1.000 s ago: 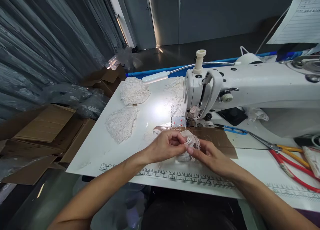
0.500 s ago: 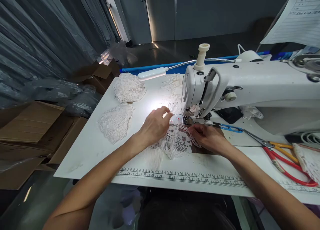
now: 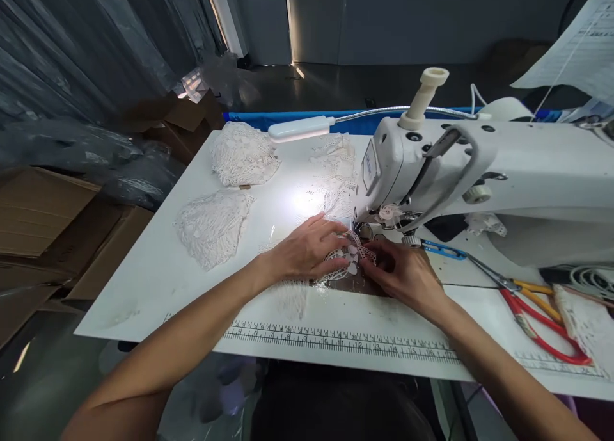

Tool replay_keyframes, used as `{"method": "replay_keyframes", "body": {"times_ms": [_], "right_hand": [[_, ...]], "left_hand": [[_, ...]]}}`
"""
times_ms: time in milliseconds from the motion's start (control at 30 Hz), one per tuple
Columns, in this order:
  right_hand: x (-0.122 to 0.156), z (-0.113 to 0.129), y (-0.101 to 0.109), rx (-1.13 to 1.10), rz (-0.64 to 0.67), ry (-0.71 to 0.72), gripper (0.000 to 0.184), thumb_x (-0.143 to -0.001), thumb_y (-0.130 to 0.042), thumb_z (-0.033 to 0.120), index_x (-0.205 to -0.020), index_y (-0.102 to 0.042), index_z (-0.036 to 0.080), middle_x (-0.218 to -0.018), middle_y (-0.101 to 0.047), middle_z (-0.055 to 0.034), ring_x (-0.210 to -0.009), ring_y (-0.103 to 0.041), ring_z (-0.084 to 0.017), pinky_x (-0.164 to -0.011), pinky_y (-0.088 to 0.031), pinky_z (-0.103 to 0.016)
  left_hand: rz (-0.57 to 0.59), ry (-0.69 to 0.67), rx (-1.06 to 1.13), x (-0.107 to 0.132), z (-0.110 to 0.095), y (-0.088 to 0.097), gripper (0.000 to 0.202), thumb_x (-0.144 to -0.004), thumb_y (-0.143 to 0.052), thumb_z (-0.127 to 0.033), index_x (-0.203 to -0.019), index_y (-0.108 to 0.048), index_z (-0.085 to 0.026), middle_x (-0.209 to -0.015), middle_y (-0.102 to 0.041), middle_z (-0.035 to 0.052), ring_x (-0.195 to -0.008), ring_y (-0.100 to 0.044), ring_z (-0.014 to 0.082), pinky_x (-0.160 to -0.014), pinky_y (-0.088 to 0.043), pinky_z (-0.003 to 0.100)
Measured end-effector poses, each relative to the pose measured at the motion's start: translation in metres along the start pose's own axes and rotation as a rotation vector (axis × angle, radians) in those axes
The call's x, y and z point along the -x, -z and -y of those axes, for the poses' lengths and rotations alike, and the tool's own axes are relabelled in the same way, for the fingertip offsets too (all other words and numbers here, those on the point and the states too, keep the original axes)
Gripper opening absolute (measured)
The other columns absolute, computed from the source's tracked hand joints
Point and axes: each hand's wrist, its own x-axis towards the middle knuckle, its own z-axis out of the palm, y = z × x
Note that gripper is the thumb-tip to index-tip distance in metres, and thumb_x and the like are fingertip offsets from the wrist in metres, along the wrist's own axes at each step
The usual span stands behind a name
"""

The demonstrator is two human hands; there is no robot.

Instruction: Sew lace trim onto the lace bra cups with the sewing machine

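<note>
A white sewing machine (image 3: 480,172) stands on the white table (image 3: 158,281). In front of its needle lies a piece of white lace (image 3: 346,262). My left hand (image 3: 307,249) lies flat on the lace with fingers stretched toward the needle. My right hand (image 3: 403,271) rests just right of it, fingertips pressed on the lace's edge near the presser foot; its fingers are curled and I cannot make out a grip.
Two stacks of lace pieces (image 3: 213,223) (image 3: 242,153) lie at the left, more lace (image 3: 336,166) under the lamp (image 3: 302,128). Blue snips (image 3: 444,251) and red and orange scissors (image 3: 537,306) lie at the right. Cardboard boxes (image 3: 52,217) stand beside the table.
Both hands carried the lace from the table's front edge up to the needle and laid it flat. The left hand went from a pinch to lying flat.
</note>
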Motion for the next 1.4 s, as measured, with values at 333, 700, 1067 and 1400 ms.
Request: {"method": "replay_keyframes", "body": {"times_ms": [333, 700, 1067, 1400], "right_hand": [[0.015, 0.015, -0.023, 0.149, -0.075, 0.143, 0.024, -0.091, -0.045, 0.028, -0.095, -0.068, 0.023, -0.085, -0.069, -0.0054, -0.072, -0.064, -0.02, -0.056, -0.042, -0.028], [-0.018, -0.025, 0.005, -0.054, 0.054, 0.009, 0.024, -0.088, -0.049, 0.032, -0.096, -0.071, 0.024, -0.085, -0.072, -0.0035, -0.072, -0.065, -0.02, -0.064, -0.047, -0.03], [-0.01, -0.022, -0.003, 0.235, -0.009, 0.343, 0.038, -0.09, -0.045, 0.031, -0.121, -0.066, 0.032, -0.101, -0.068, -0.0048, -0.059, -0.055, -0.012, -0.05, -0.034, -0.026], [-0.01, -0.021, -0.006, 0.351, -0.066, 0.424, 0.04, -0.091, -0.04, 0.03, -0.12, -0.067, 0.026, -0.106, -0.066, -0.0094, -0.065, -0.055, -0.016, -0.053, -0.037, -0.028]], "left_hand": [[-0.098, -0.079, -0.035, -0.004, -0.021, -0.011, 0.019, -0.094, -0.049, -0.018, -0.112, -0.056, -0.014, -0.115, -0.064, 0.0111, -0.11, -0.06, 0.0205, -0.1, -0.049, 0.044], [-0.064, 0.001, 0.083, 0.0, -0.011, -0.014, 0.012, -0.094, -0.052, -0.019, -0.093, -0.064, -0.015, -0.11, -0.065, 0.0084, -0.102, -0.063, 0.0163, -0.103, -0.049, 0.046], [-0.03, -0.062, 0.012, -0.005, -0.003, -0.01, 0.011, -0.094, -0.053, -0.019, -0.097, -0.064, -0.02, -0.103, -0.069, 0.0028, -0.097, -0.066, 0.0126, -0.103, -0.049, 0.043], [0.042, -0.171, -0.054, -0.013, 0.003, -0.01, 0.019, -0.095, -0.046, -0.013, -0.089, -0.064, -0.017, -0.101, -0.069, 0.0031, -0.098, -0.065, 0.0115, -0.11, -0.042, 0.041]]}}
